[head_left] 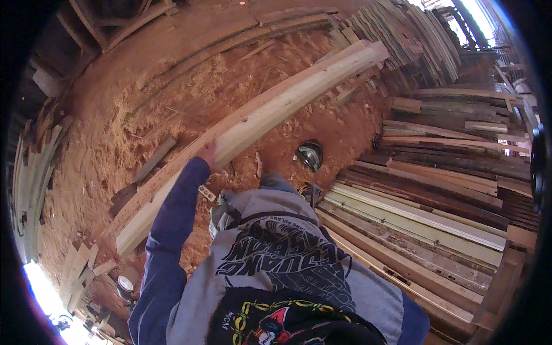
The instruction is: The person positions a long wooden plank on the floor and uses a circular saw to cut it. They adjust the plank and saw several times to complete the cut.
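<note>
A long, pale squared wooden beam (293, 103) slants across the view from the lower left to the upper right, above the reddish ground. Its near side face is lighter than its pinkish top. My left hand (209, 155), at the end of a dark blue sleeve, grips the beam's near edge around the middle of its length. Most of the fingers are blurred against the wood. No part of my right hand shows; my body in a grey shirt hides that side.
A dark, rounded object with a shiny top (310, 154) lies on the ground right of the beam. A pale power strip (206, 193) is near my left forearm. Stacked planks (425, 201) fill the right side. More boards (37, 190) lean at the far left. Shavings (149, 109) cover the ground.
</note>
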Action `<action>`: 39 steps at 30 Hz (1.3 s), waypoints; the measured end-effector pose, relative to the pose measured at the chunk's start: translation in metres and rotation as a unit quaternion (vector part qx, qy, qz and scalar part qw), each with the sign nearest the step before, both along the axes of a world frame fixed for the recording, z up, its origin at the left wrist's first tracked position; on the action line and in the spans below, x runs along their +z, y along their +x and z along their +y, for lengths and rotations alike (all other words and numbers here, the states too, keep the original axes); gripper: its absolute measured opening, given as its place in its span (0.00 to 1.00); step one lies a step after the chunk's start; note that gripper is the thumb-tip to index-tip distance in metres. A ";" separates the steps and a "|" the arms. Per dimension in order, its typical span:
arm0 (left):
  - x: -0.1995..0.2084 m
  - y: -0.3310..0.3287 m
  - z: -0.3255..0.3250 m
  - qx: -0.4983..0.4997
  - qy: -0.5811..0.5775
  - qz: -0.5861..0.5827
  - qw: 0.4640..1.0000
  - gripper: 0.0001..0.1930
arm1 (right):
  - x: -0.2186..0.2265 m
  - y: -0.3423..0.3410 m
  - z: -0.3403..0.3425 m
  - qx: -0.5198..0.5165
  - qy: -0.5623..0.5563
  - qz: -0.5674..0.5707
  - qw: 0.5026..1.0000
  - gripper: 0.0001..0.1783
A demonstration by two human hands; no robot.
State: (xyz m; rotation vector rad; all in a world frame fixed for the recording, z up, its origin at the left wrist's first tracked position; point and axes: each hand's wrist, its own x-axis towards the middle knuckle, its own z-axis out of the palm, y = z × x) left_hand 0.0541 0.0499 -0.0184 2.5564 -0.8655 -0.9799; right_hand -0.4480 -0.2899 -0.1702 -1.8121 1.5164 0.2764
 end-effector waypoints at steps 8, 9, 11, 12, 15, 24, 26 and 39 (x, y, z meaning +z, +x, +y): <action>0.019 0.048 0.023 0.065 -0.052 -0.006 0.997 0.54 | 0.061 0.082 -0.051 -0.086 0.107 -0.006 0.991 0.21; 0.025 0.043 0.020 0.099 -0.051 -0.028 0.993 0.53 | 0.064 0.090 -0.055 -0.053 0.083 0.020 0.995 0.21; 0.040 0.039 0.010 0.118 -0.011 -0.072 0.990 0.50 | 0.060 0.099 -0.059 0.002 0.059 0.043 0.997 0.20; 0.047 0.038 0.005 0.126 0.018 -0.094 0.987 0.49 | 0.053 0.101 -0.062 0.026 0.049 0.041 0.998 0.19; 0.058 0.042 -0.007 0.143 0.075 -0.117 0.980 0.45 | 0.027 0.101 -0.067 0.065 0.036 0.028 0.997 0.19; 0.032 0.062 -0.013 0.165 0.035 -0.160 0.973 0.47 | 0.045 0.124 -0.044 0.150 0.034 0.112 0.982 0.29; 0.029 0.073 -0.012 0.130 0.007 -0.109 0.985 0.50 | 0.043 0.129 -0.044 0.138 0.058 0.154 0.977 0.30; 0.020 -0.020 -0.056 0.123 0.052 -0.161 0.978 0.74 | -0.002 0.111 -0.049 0.149 0.040 0.095 0.983 0.28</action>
